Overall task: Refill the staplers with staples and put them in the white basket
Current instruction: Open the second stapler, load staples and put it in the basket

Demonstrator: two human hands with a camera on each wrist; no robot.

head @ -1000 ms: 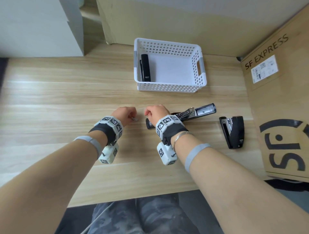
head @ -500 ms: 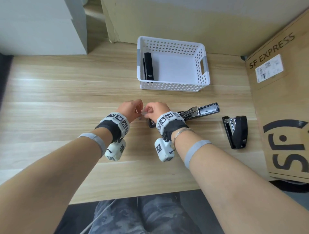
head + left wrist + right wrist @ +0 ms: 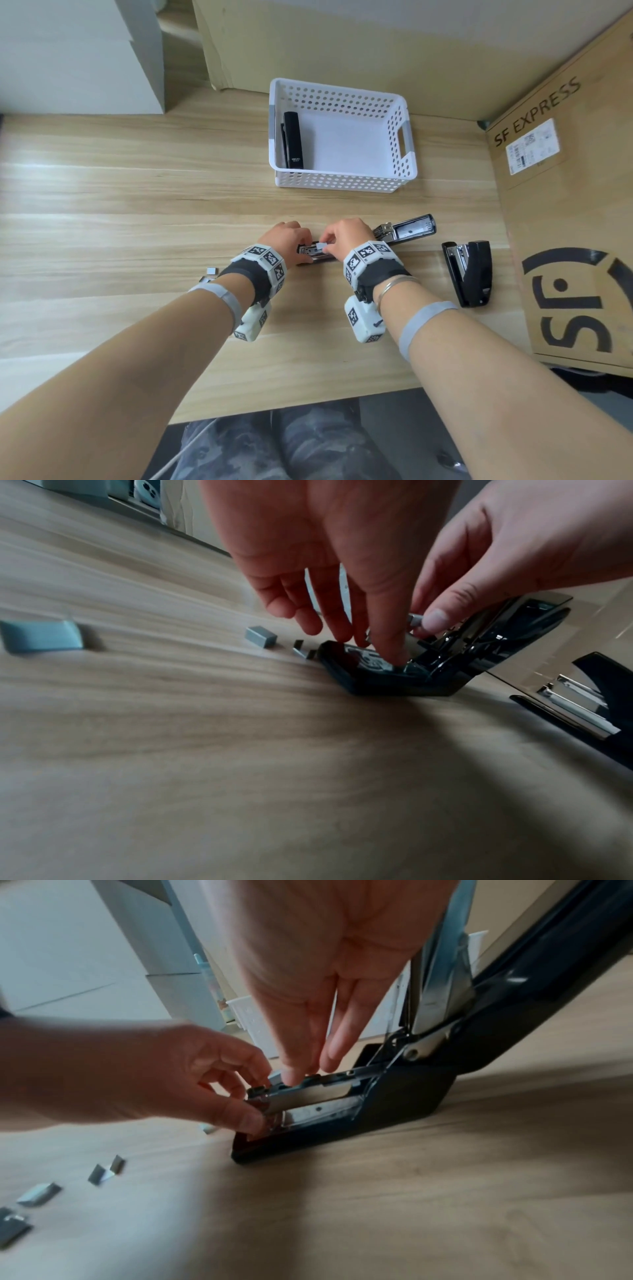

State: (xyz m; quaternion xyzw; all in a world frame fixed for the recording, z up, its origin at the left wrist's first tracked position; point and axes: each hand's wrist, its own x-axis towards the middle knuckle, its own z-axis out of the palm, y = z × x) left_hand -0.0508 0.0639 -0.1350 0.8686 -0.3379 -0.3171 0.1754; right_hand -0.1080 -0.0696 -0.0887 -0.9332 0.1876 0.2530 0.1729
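Note:
An open black stapler [image 3: 406, 230] lies on the wooden table, its lid swung back to the right. My left hand [image 3: 255, 1096] pinches the front end of its metal magazine [image 3: 308, 1096]. Above that channel, my right hand [image 3: 327, 241] pinches a short staple strip [image 3: 322, 245] between thumb and fingertip. A second black stapler [image 3: 469, 270] lies partly open to the right. A closed black stapler [image 3: 293, 140] lies inside the white basket [image 3: 342, 180], against its left wall.
Loose staple pieces [image 3: 210, 271] lie on the table left of my left wrist, several in a row [image 3: 39, 1196]. A large SF EXPRESS cardboard box [image 3: 565, 222] bounds the right side. Cardboard [image 3: 342, 41] stands behind the basket, and a white cabinet [image 3: 68, 51] at back left.
My hands met in front of the stapler, then both moved onto its magazine. The right hand now holds the staple strip over the channel, and the left grips the magazine's front.

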